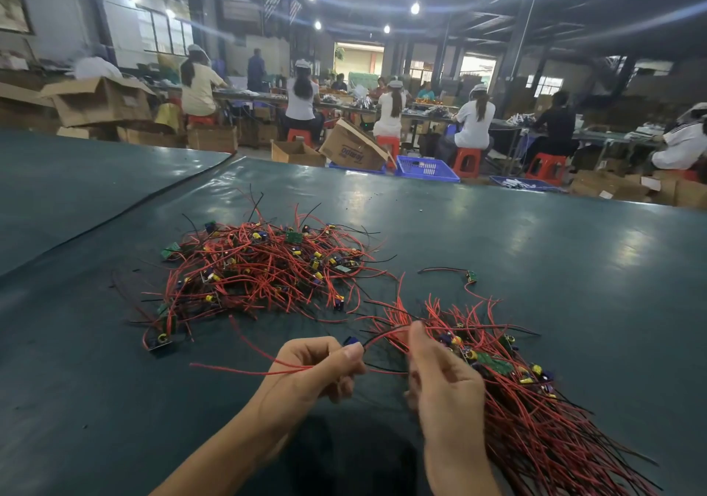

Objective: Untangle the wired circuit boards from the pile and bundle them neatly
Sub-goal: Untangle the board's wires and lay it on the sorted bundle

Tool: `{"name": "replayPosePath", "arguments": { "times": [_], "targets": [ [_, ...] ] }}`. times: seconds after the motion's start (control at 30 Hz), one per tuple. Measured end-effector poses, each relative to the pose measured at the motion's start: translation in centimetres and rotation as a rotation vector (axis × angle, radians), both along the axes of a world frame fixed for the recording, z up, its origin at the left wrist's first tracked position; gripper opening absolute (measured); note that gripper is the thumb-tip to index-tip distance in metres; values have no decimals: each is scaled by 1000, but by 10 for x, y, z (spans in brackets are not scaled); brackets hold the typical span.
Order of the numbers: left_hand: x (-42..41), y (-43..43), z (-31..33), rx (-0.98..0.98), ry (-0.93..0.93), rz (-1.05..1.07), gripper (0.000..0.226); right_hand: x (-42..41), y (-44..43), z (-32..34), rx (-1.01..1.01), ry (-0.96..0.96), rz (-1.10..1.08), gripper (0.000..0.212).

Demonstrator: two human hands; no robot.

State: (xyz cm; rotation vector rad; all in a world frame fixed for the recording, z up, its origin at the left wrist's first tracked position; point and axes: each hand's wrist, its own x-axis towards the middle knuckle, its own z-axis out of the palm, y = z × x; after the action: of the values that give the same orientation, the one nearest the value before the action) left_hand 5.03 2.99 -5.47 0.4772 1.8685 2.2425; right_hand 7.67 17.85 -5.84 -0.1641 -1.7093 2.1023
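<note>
A tangled pile of wired circuit boards [264, 266], red and black leads with small green boards and yellow parts, lies on the dark green table [535, 250]. My left hand [317, 367] pinches one small board with its red wires trailing left. My right hand [440, 377] grips a thick bundle of boards [512, 392] whose red leads fan out to the lower right. Between the two hands runs a red wire. One single wired board [471, 276] lies apart, beyond the bundle.
A seam in the table cover [114, 214] runs diagonally at the left. Beyond the table's far edge stand cardboard boxes [354, 147], blue crates [426, 168] and red stools [468, 160], with several seated people working at benches.
</note>
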Motion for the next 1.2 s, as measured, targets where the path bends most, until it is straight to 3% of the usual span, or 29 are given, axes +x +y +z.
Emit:
{"name": "replayPosePath", "arguments": {
  "times": [0.1, 0.23, 0.43, 0.53, 0.7, 0.8, 0.97, 1.1, 1.2],
  "targets": [
    [2, 4, 0, -34, 24, -30, 37, 4, -15, 1, 125, 63, 171, 28],
    [2, 5, 0, -89, 45, -61, 33, 4, -15, 0, 155, 13, 96, 26],
    [2, 2, 2, -41, 30, -36, 37, -5, 7, 4, -186, -117, -140, 20],
    [1, 2, 2, -21, -1, -8, 33, -5, 22, 5, -226, -101, -209, 22],
    [-6, 2, 2, 131, -186, 211, 30, -2, 19, 10, -256, -23, -123, 23],
    [-14, -3, 0, 282, -324, 251, 35, 2, 15, 14, -342, 43, 22, 40],
    [-17, -8, 1, 426, -469, -10, 36, 3, 11, 11, -269, 12, 118, 68],
    [-17, 4, 1, 208, -559, -211, 54, 2, -2, 4, -19, -122, 209, 60],
    [-12, 9, 4, 101, -566, -328, 45, 2, -11, -1, 66, -147, 368, 53]
  ]
}}
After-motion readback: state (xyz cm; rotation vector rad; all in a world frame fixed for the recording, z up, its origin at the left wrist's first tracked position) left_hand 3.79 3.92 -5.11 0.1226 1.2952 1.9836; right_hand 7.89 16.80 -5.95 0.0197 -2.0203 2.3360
